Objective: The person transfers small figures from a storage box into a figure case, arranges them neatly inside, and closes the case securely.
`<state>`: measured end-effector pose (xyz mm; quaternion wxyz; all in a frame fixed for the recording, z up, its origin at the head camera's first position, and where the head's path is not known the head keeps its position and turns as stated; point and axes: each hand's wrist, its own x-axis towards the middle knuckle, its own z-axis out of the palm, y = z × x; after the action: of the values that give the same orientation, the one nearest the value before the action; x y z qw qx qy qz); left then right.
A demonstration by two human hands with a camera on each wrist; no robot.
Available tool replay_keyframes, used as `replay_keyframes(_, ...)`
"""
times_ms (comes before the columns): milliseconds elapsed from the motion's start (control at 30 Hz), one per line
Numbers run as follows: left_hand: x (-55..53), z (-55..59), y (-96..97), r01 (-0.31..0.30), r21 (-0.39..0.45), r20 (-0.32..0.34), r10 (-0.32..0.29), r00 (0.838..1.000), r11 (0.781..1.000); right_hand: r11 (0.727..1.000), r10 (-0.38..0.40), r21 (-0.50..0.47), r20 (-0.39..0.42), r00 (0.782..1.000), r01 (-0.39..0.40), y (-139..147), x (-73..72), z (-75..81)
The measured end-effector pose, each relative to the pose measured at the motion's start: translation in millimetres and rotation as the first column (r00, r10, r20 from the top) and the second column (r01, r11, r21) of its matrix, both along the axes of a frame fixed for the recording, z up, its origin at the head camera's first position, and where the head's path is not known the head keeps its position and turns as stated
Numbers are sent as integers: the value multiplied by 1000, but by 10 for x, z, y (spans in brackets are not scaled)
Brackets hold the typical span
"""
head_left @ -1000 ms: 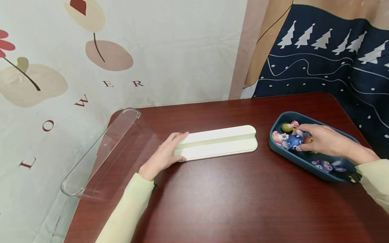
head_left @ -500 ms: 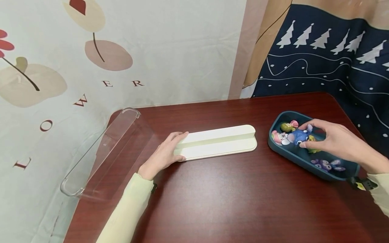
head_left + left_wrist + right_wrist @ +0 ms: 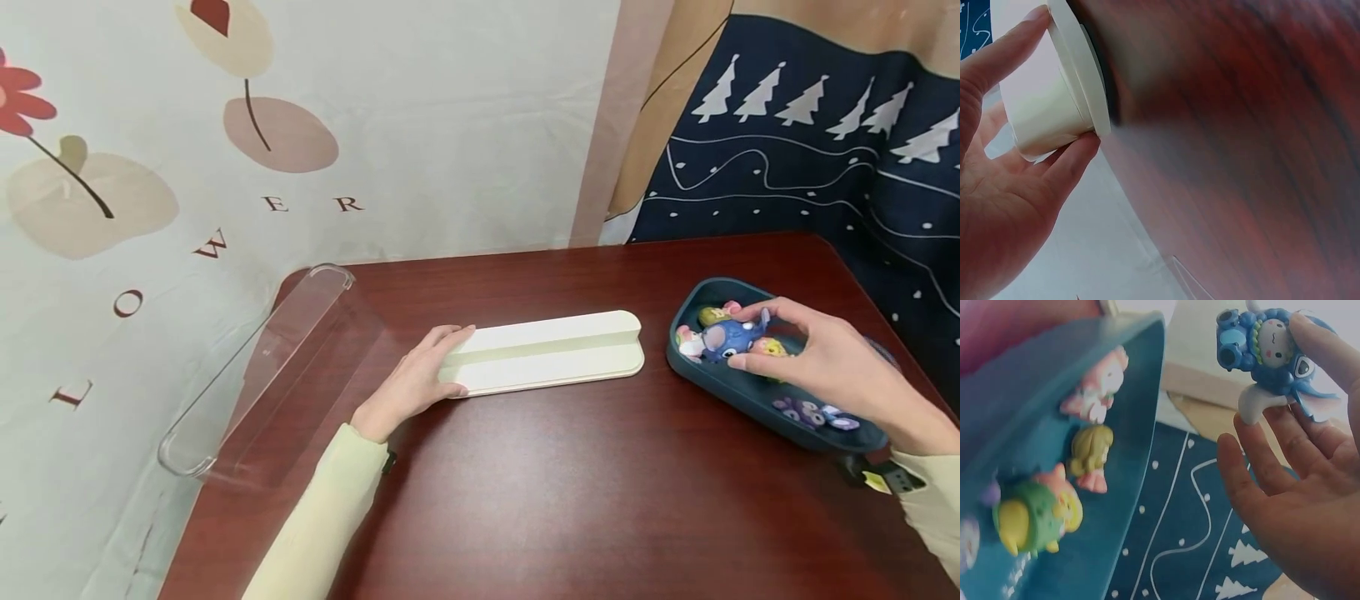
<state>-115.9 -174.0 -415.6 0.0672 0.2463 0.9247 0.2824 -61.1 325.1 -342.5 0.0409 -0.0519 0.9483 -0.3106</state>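
Observation:
Over the dark teal bin [image 3: 731,392] my right hand [image 3: 840,362] pinches a blue figurine [image 3: 1272,347] with large ears, thumb on one side and fingertips on the other. The right wrist view shows this figurine raised clear of the bin's rim. Inside the bin lie a pink-and-white figurine [image 3: 1099,387], a brown-haired figurine [image 3: 1091,453] and a green-and-yellow figurine [image 3: 1032,519]. A purple figurine [image 3: 798,411] lies at the near end. My left hand [image 3: 408,387] grips the left end of a cream stepped stand [image 3: 555,368] on the table, thumb at the front, fingers behind.
At the table's left edge stands a clear plastic cover [image 3: 277,358], tilted along the wall cloth. The reddish-brown table [image 3: 540,492] meets a printed cloth [image 3: 450,167] behind. A navy cloth with white trees [image 3: 795,167] hangs beyond the bin.
My right hand went from reaching among the figurines to lifting the blue one up out of the bin. My left hand keeps its grip on the stand. The head view has shifted slightly.

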Motion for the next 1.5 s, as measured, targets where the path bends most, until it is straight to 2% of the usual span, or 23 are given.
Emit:
replay_keyframes(200,7,-14,19,7,17,28,-7,1000,1000,992,20,-123,-28,999,-24,-141,44,-27)
replay_keyframes(367,-5,-33,-10,16,14,25,-16,1000,1000,978,59,-196,-43,997,-66,-306,64,-67)
replay_keyframes(667,-34,-70,-78,10,19,77,-11,997,1000,959,90,-269,11,996,-84,-675,72,-130)
replay_keyframes(967,-53,-76,-118,3,26,102,-6,995,1000,889,149,-445,63,987,-106,-1031,10,-227)
replay_keyframes(1167,-64,-103,-135,6,32,104,-9,994,999,832,227,-537,95,969,-142,-1262,-48,-309)
replay_keyframes(1333,-76,-105,-150,4,28,96,-7,995,1000,812,292,-544,65,954,-212,-1463,-121,-369)
replay_keyframes(1500,-74,-99,-155,3,31,88,-6,996,1000,822,290,-531,77,954,-207,-1681,-184,-397)
